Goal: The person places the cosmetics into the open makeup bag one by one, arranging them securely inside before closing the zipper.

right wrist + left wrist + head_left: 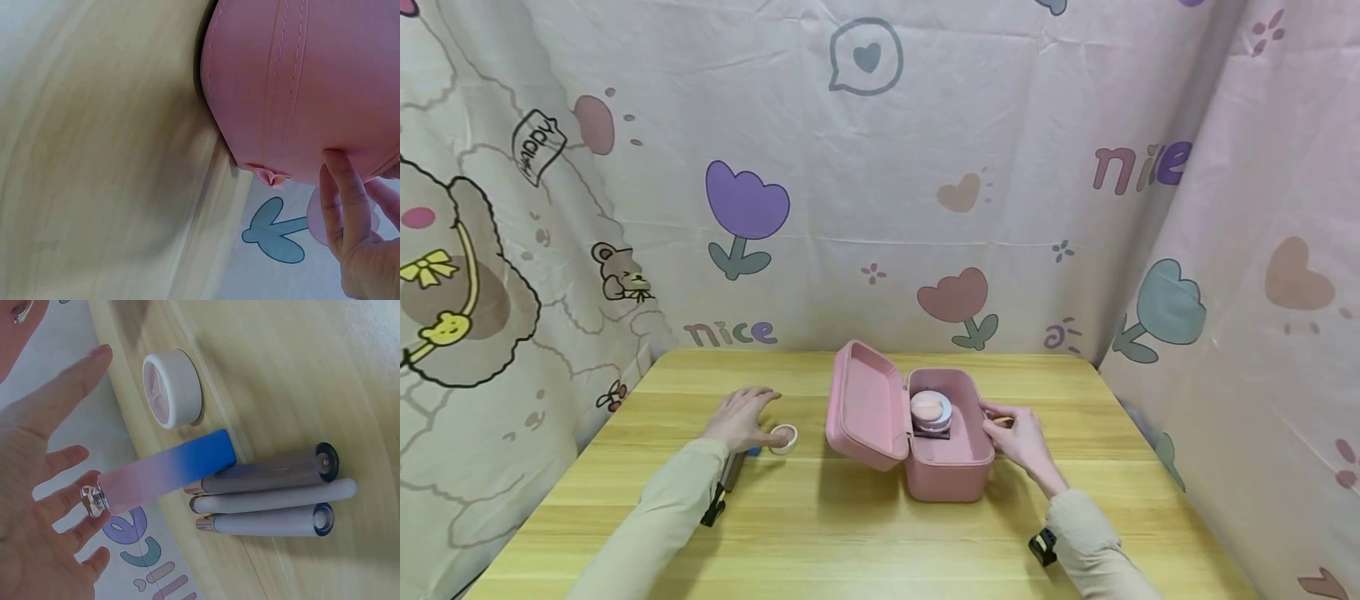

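Note:
A pink zip case (950, 482) stands on the table with its lid (871, 408) swung open to the left. My right hand (1018, 437) holds the case's right wall at the rim; in the right wrist view, fingertips press its outer side. Inside, at the left, lies a round powder compact with a puff (929, 407), over a dark flat item. My left hand (741, 421) hovers with spread fingers, nearest a small round white jar (181, 387). Beside the jar lie a pink-to-blue tube (165, 472) with a clear faceted end, and three slim cosmetic tubes (269, 497) side by side.
The wooden table (865, 550) has a patterned curtain (850, 208) behind it and at both sides. Black camera mounts (1042, 547) hang by the wrists. A small pink bow (270, 176) sticks out from the case's outer side.

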`<state>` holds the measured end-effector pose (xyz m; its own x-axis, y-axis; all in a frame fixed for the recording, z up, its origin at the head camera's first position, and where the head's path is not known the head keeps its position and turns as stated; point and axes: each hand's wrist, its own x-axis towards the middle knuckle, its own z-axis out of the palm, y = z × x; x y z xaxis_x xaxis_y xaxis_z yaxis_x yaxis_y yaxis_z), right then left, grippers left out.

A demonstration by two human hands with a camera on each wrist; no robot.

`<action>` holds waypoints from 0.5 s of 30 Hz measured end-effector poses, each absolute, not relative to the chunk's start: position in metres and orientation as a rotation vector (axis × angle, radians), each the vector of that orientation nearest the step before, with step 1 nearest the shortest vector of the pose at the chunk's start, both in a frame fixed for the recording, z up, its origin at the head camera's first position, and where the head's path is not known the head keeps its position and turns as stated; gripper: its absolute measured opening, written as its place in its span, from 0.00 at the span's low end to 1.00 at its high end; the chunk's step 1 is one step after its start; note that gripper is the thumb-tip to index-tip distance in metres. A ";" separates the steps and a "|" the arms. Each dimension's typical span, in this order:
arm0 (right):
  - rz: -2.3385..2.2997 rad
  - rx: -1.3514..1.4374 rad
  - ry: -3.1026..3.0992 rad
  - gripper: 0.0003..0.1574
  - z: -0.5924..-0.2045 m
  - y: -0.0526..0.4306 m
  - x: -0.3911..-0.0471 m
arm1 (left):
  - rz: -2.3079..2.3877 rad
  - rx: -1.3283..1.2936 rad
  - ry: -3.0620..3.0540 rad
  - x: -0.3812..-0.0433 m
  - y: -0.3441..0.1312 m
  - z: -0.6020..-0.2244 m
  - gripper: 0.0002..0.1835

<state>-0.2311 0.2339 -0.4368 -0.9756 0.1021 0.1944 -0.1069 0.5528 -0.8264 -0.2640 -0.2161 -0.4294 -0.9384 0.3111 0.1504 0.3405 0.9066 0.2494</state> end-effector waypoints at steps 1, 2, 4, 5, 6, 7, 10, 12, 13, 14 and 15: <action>1.386 -0.002 -2.570 0.26 -0.437 0.233 -0.232 | -0.415 -0.506 -2.960 -0.264 -0.216 -0.430 0.45; 1.375 0.001 -2.576 0.26 -0.437 0.233 -0.233 | -0.413 -0.504 -2.959 -0.264 -0.217 -0.430 0.46; 1.372 -0.007 -2.584 0.26 -0.436 0.233 -0.236 | -0.411 -0.497 -2.960 -0.265 -0.218 -0.431 0.46; 1.376 -0.014 -2.587 0.26 -0.436 0.233 -0.237 | -0.412 -0.493 -2.964 -0.265 -0.218 -0.431 0.46; 1.377 -0.017 -2.589 0.26 -0.436 0.233 -0.239 | -0.415 -0.490 -2.967 -0.265 -0.218 -0.430 0.46; 1.383 -0.020 -2.590 0.26 -0.436 0.233 -0.240 | -0.418 -0.487 -2.970 -0.265 -0.219 -0.430 0.47; 1.387 -0.028 -2.587 0.27 -0.436 0.233 -0.242 | -0.430 -0.481 -2.982 -0.265 -0.220 -0.430 0.47; 1.388 -0.030 -2.580 0.27 -0.437 0.233 -0.243 | -0.437 -0.480 -2.987 -0.265 -0.220 -0.429 0.47; 1.394 -0.026 -2.576 0.27 -0.437 0.233 -0.242 | -0.440 -0.477 -2.990 -0.265 -0.221 -0.429 0.48; 1.402 -0.023 -2.574 0.27 -0.438 0.233 -0.242 | -0.443 -0.476 -2.993 -0.264 -0.222 -0.429 0.48; 1.427 -0.019 -2.568 0.27 -0.438 0.233 -0.242 | -0.451 -0.472 -2.998 -0.264 -0.223 -0.429 0.48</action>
